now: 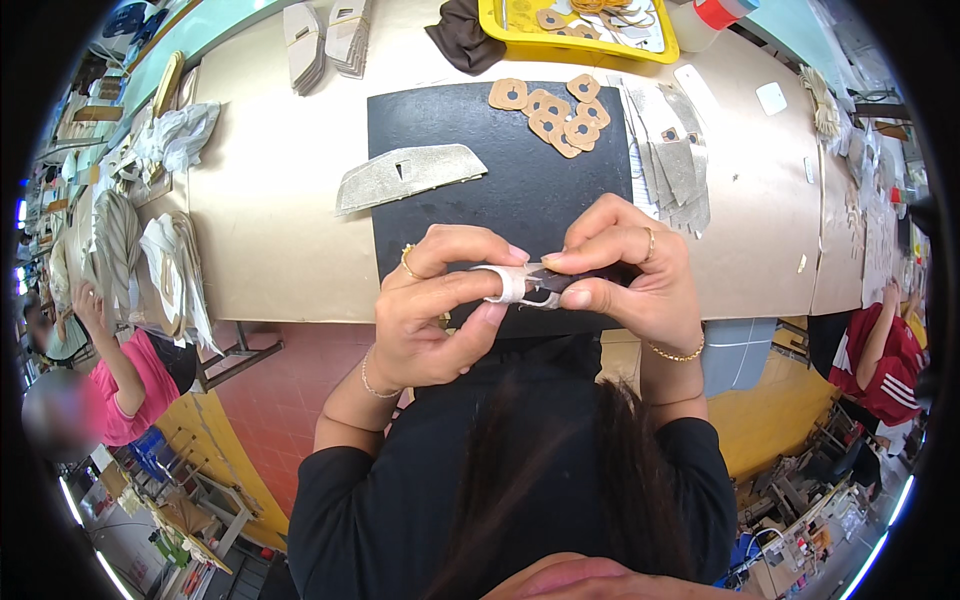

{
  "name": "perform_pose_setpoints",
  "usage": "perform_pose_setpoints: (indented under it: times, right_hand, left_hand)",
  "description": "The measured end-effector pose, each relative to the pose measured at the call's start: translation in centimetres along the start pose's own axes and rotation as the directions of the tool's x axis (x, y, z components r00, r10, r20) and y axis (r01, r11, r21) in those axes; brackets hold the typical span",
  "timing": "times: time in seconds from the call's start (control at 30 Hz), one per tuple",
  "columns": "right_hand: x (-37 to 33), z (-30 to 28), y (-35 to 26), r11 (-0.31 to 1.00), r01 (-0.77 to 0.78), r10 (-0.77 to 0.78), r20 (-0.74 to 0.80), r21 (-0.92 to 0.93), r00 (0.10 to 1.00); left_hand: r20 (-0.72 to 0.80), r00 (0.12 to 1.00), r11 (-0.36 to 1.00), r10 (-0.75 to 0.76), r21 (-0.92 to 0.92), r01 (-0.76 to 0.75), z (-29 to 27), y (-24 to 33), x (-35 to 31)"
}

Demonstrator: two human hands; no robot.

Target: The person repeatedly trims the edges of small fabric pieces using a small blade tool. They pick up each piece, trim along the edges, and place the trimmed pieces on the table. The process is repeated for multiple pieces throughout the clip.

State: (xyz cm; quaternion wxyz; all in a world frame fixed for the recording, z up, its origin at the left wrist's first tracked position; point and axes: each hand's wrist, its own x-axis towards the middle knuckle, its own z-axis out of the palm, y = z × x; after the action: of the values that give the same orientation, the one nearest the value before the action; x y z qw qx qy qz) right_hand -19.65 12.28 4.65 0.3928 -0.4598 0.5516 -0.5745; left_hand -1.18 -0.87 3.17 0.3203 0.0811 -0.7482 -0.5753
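Both hands meet over the near edge of a black mat [440,120]. My left hand [430,300] is closed on a small whitish piece [513,284] that curves round its index fingertip. My right hand [635,265] pinches a small dark tool [590,285], mostly hidden by its fingers. Its pale, pointed end touches the whitish piece; its exact kind is unclear. Beyond the left hand, a grey flat panel [430,175] with a small cut-out lies partly on the mat. Several tan rounded patches [550,115] with dark-looking centre holes lie at the mat's far right.
A yellow tray [590,43] holding tan pieces stands at the back. Grey panels [675,150] lie right of the mat, and stacked panels [325,40] at the far left. A dark cloth [465,38] lies beside the tray. People sit at both sides.
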Motion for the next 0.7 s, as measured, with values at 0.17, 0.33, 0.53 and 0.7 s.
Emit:
perform_pose_setpoints:
  times: [0.17,0.33,0.53,0.7]
  right_hand:
    - [0.0,0.0,-0.1,1.000,-0.012,0.012,0.009,0.016,1.000]
    - [0.1,0.0,-0.2,1.000,-0.018,0.018,0.018,0.018,1.000]
    - [0.2,-0.1,0.0,0.999,-0.013,0.012,0.024,0.031,1.000]
    - [0.1,-0.3,1.3,0.994,-0.055,0.065,-0.106,0.098,0.992]
  left_hand:
    - [0.018,1.000,1.000,-0.010,0.021,0.009,-0.1,0.1,-0.1]
    - [0.022,1.000,1.000,-0.004,0.019,0.003,-0.1,-0.1,-0.1]
    - [0.031,0.999,1.000,0.010,0.026,-0.010,-0.1,-0.3,0.0]
    - [0.104,0.994,0.996,-0.028,0.086,0.019,-0.8,-0.5,0.1]
